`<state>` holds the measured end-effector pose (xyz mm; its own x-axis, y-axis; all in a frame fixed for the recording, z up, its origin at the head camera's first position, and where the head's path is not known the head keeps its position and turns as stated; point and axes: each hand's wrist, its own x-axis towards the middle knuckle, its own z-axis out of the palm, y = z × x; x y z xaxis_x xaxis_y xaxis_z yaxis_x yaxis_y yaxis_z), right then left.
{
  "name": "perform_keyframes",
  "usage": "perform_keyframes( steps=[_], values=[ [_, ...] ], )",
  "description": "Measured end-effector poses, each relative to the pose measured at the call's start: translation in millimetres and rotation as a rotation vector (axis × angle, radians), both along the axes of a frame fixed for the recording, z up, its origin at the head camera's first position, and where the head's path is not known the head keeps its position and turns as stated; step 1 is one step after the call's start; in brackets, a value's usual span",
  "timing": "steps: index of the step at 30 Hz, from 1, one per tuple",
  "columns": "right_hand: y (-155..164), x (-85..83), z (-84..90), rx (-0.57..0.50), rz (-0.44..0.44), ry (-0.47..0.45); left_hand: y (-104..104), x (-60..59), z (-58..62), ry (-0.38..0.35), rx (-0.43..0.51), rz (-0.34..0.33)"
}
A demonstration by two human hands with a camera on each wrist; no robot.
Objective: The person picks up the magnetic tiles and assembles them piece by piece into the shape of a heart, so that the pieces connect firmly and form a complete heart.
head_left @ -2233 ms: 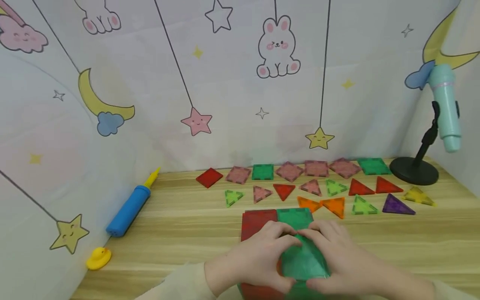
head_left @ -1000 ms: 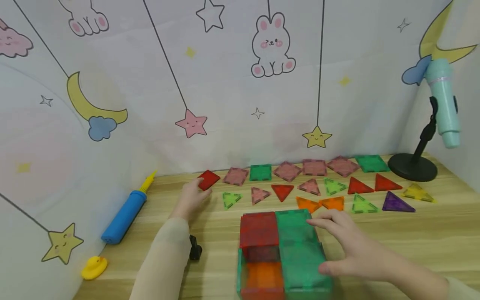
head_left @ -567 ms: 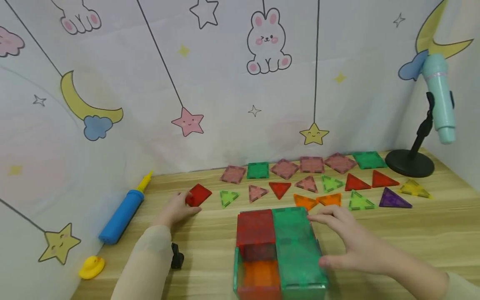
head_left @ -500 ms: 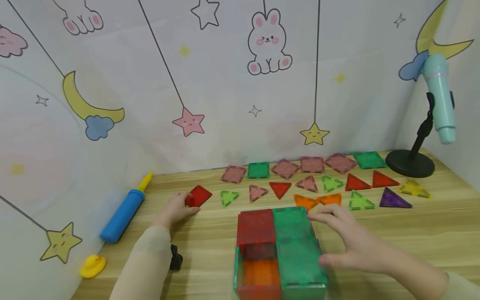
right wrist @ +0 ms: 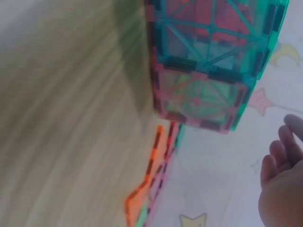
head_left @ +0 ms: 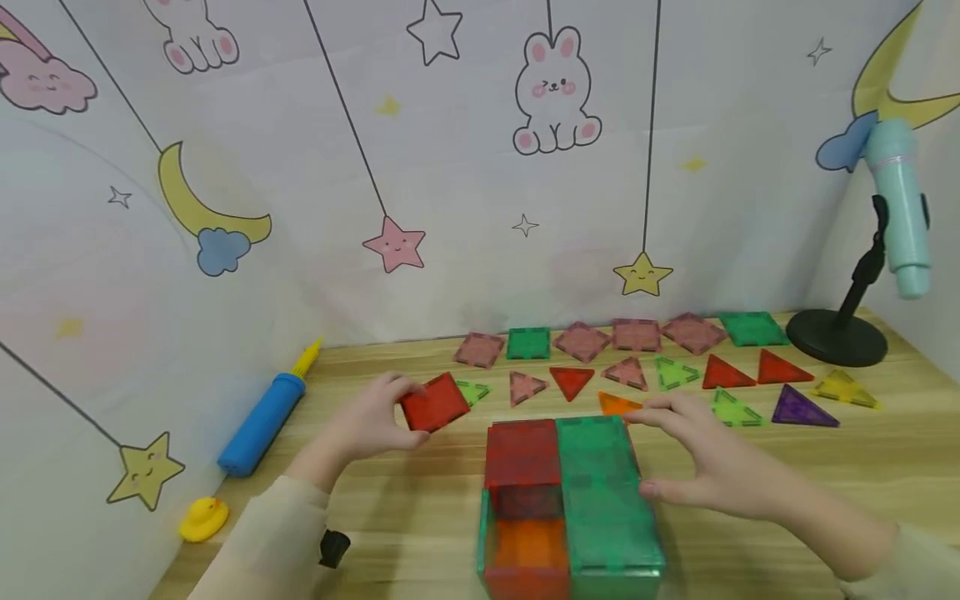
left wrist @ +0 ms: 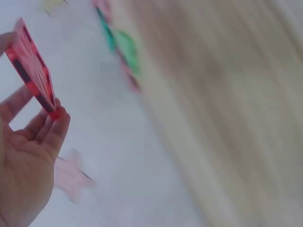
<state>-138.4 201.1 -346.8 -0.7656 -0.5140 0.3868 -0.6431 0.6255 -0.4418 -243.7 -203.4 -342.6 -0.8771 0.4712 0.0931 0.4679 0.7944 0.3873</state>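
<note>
Wooden tabletop (head_left: 787,467) fills the lower half of the head view, with a box-shaped block of red, green and orange translucent magnetic tiles (head_left: 570,500) at bottom centre. The right hand (head_left: 712,467), lower right of it, hovers beside the block's green side with fingers spread and relaxed, gripping nothing. The left hand (head_left: 371,425), left of centre, pinches a red square magnetic tile (head_left: 435,402) by its edge, lifted and tilted just left of the block's far corner. Loose flat square and triangular tiles (head_left: 637,367) lie in rows behind. A blue hand pump (head_left: 262,421) lies at left.
</note>
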Motion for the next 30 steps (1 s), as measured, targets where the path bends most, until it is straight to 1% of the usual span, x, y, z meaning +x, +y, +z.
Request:
perform_keyframes(
  steps=[2,3,5,6,7,9,11,13,15,18,20,22,25,27,29,30],
  values=[
    [-3.4,-2.6,4.2,0.005,0.020,-0.049,18.3,19.4,13.7,0.032,0.005,-0.149],
    [-5.9,-3.7,6.0,0.008,0.031,-0.080,26.8,28.8,18.4,0.044,0.009,-0.228],
    [-10.5,-5.3,8.6,0.021,0.052,-0.131,41.4,45.8,23.3,0.060,0.022,-0.370],
    [-12.4,-5.8,9.2,0.027,0.062,-0.145,47.5,53.0,24.3,0.058,0.027,-0.430],
    [-13.9,-6.0,9.4,0.034,0.070,-0.147,52.6,59.2,24.3,0.058,0.037,-0.487],
    [-15.4,-5.9,8.9,0.051,0.077,-0.137,60.5,69.0,21.9,0.065,0.044,-0.574],
    [-15.0,-5.8,7.2,0.058,0.076,-0.120,65.4,75.5,18.5,0.060,0.047,-0.628],
    [-13.9,-5.8,5.0,0.060,0.071,-0.111,68.3,79.4,14.8,0.085,0.043,-0.658],
    [-12.5,-5.6,3.0,0.061,0.063,-0.116,69.8,81.4,11.2,0.106,0.036,-0.670],
    [-11.4,-5.5,0.6,0.056,0.057,-0.135,70.7,82.8,6.7,0.086,0.028,-0.668],
    [-11.0,-5.0,-0.1,0.057,0.051,-0.149,70.9,83.3,4.4,0.050,0.026,-0.664],
    [-10.6,-4.7,-0.6,0.054,0.048,-0.158,70.6,83.5,2.6,0.031,0.027,-0.659],
    [-8.9,-3.8,-2.3,0.044,0.042,-0.177,69.3,82.8,0.2,0.072,0.031,-0.663],
    [-6.8,-3.0,-5.5,0.030,0.038,-0.203,67.4,82.5,-1.5,0.091,0.037,-0.650],
    [-5.0,-2.7,-10.7,0.006,0.042,-0.252,64.1,82.8,-2.7,0.064,0.046,-0.607],
    [-3.6,-2.6,-14.0,-0.011,0.056,-0.287,62.3,82.9,-3.4,0.039,0.046,-0.579]
  ],
)
